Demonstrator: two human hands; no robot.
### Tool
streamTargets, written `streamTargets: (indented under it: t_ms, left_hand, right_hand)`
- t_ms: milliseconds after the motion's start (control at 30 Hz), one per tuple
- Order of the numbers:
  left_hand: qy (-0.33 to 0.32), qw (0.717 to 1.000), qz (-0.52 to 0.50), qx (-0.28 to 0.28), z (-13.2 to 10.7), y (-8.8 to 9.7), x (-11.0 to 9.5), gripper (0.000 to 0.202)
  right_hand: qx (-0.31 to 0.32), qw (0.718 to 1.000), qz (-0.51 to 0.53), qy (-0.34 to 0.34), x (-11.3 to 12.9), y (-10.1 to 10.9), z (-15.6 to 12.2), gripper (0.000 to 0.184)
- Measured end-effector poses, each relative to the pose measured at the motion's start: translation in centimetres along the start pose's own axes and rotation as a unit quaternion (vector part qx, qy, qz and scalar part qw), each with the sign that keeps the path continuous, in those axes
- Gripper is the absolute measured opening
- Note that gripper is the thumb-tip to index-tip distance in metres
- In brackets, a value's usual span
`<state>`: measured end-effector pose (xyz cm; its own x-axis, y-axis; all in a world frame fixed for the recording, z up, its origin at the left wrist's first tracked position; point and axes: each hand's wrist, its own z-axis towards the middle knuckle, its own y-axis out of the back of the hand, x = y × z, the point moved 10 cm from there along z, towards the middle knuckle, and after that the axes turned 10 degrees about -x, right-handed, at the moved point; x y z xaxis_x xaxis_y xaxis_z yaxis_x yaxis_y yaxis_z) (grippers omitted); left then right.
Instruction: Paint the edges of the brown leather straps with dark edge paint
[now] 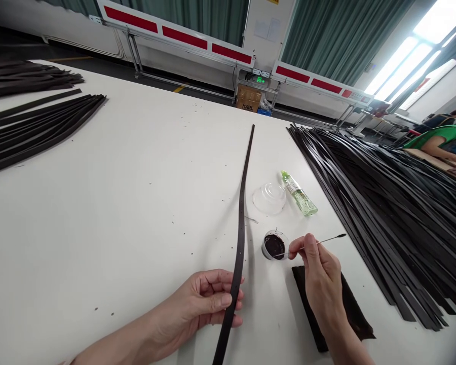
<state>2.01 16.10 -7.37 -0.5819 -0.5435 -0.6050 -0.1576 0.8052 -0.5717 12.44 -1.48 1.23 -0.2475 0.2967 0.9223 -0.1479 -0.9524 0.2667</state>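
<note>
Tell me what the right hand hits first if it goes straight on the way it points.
Probably the small cup of dark paste: the right hand points up-left, its grip pinching a thin stick whose tip sits in that cup. Depth is unclear; it might pass beside it toward the clear lid.

Dark brown strap (242, 223) on a white worktop (117, 203) flecked with dark specks.
The pot (274, 246) holds dark brown paste; the stick (327, 240) is pale with a dark tip; the bottle (299, 193) is clear green; the cloth (349, 309) and heaped straps (383, 203) are blackish brown.
</note>
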Motion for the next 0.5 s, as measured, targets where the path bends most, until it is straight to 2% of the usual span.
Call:
streamTargets:
  t_ms: [100, 167, 267, 367, 500]
  left_hand:
    - [-0.003, 1.000, -0.012, 0.009, 0.0, -0.1, 0.1, 0.020]
    - [-0.002, 1.000, -0.015, 0.010, 0.0, -0.1, 0.2, 0.021]
    - [-0.006, 1.000, -0.015, 0.013, -0.1, -0.2, 0.3, 0.022]
    - [-0.012, 0.999, -0.022, 0.021, -0.2, -0.4, 0.2, 0.021]
    - [-0.012, 0.999, -0.024, 0.025, -0.1, -0.5, 0.0, 0.020]
  right_hand:
    - [0.027, 0.998, 0.052, -0.027, 0.1, -1.0, -1.3, 0.042]
    - [0.049, 0.997, 0.057, 0.000, 1.1, -1.6, -2.3, 0.040]
    - [0.101, 0.987, 0.052, 0.118, 4.2, -2.8, -4.1, 0.034]
    - [0.153, 0.957, 0.060, 0.239, 6.8, -4.0, -6.0, 0.026]
    - [0.184, 0.935, 0.051, 0.298, 7.9, -4.9, -7.1, 0.030]
